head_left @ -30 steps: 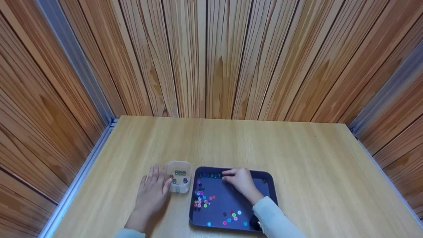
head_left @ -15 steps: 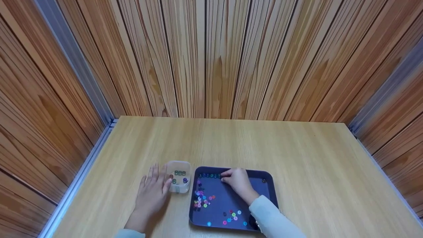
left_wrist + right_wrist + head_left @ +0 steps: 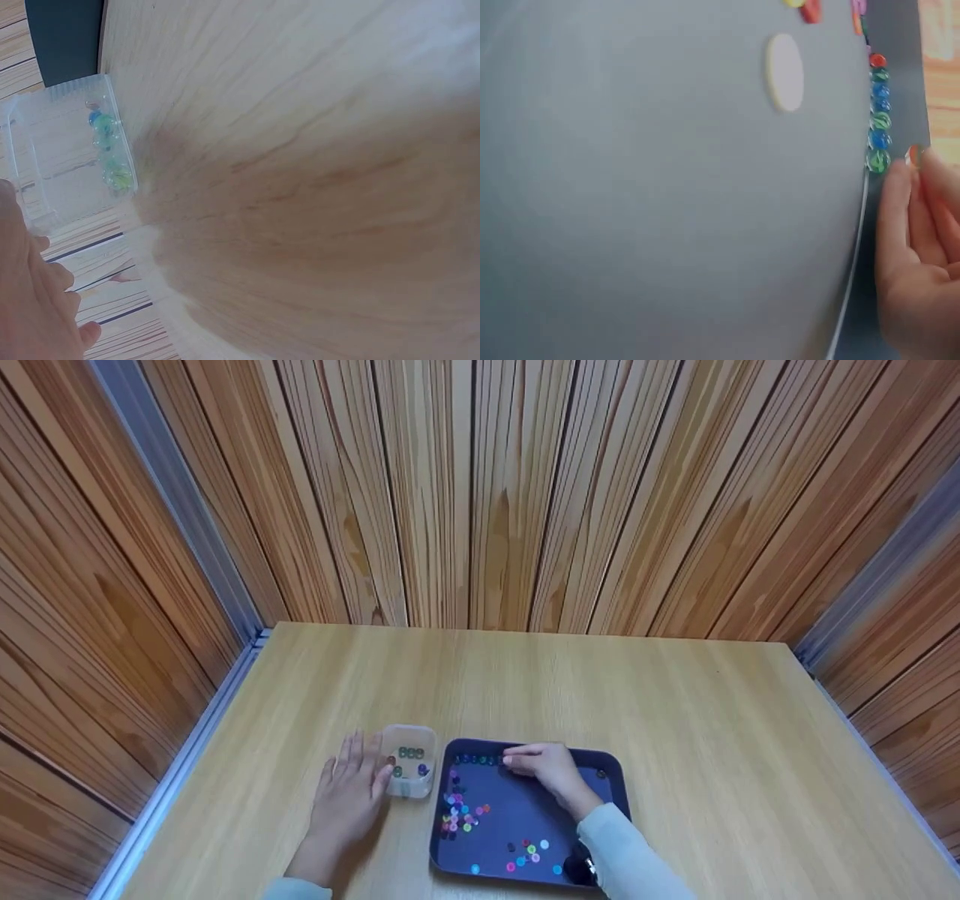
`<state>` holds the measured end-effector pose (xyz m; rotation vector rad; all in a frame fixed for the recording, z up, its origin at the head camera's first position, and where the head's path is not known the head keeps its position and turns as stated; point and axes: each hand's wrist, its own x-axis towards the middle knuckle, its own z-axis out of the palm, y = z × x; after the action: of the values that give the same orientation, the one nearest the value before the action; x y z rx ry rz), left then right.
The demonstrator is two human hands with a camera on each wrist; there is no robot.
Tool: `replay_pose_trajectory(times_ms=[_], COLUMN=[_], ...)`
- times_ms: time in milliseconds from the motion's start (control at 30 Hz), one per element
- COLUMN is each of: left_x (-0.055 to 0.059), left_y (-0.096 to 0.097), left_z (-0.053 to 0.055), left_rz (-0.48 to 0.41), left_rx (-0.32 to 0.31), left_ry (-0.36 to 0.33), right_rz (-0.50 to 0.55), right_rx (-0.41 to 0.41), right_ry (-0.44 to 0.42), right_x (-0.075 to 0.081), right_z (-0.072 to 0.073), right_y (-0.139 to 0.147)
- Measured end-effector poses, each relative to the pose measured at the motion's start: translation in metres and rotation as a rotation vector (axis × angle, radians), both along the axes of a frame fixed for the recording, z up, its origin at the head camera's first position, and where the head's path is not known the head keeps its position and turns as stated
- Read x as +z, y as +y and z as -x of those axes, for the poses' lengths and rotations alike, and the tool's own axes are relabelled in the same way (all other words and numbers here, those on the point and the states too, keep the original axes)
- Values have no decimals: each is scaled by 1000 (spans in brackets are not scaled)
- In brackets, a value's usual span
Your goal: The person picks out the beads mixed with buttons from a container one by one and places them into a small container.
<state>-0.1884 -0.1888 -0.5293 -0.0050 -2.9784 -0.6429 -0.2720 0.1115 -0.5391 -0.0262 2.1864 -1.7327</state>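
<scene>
My right hand (image 3: 551,772) is at the far wall of a dark tray (image 3: 525,801). In the right wrist view its thumb and fingertips pinch a clear marble with orange in it (image 3: 914,155), beside the end of a row of marbles (image 3: 880,120). That row of green, blue and red marbles runs along the tray's far edge. My left hand (image 3: 349,791) lies with fingers extended at the left side of a clear plastic container (image 3: 409,788), overlapping its rim. Several marbles (image 3: 111,154) lie inside the container.
Small colored discs (image 3: 459,816) cluster at the tray's left side, and more discs (image 3: 531,849) lie scattered near its front. A lone brown marble (image 3: 601,773) sits in the far right corner. Wood-patterned panels (image 3: 495,495) stand behind and beside the table (image 3: 720,750).
My right forearm has shifted slightly right since half a second ago, while its fingertips stay at the end of the marble row. The left hand and container keep their places.
</scene>
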Motion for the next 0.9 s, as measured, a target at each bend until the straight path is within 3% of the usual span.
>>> replay_pose_trajectory(times_ms=[133, 367, 633, 900], left_x=[0, -1, -1, -1], left_y=[-1, -1, -2, -1], left_z=[0, 0, 0, -1], left_rz=[4, 4, 4, -1], left_rx=[2, -2, -7, -2], left_ry=[-9, -8, -8, 2], right_rz=[176, 358, 427, 427], right_rx=[-4, 18, 44, 89], right_ry=[-131, -220, -250, -215], right_x=[4, 15, 29, 45], right_z=[2, 3, 4, 7], right_y=[0, -8, -28, -49])
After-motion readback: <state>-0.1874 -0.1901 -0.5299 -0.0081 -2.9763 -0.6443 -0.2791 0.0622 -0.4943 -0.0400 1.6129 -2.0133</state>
